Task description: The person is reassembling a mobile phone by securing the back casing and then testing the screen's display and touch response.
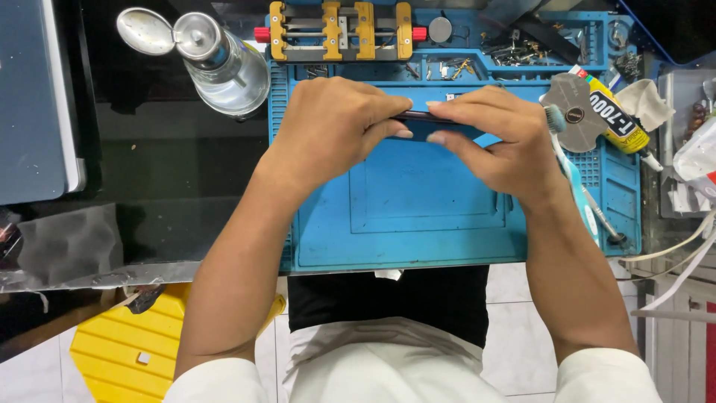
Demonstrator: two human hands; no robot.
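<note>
Item: thin dark phone (421, 116), upper centre of frame above the blue work mat (403, 216), long axis running left to right, edge-on, pinched at its left end by the left hand (335, 123) and at its right end by the right hand (496, 134), both equally near.

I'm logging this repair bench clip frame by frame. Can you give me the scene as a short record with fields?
Left hand: pinches one end of a thin dark phone
Right hand: pinches the other end
Phone: held edge-on above the blue mat
Behind mat: yellow clamp
Left of mat: glass dispenser bottle
Right side: glue tube, toothbrush
</note>
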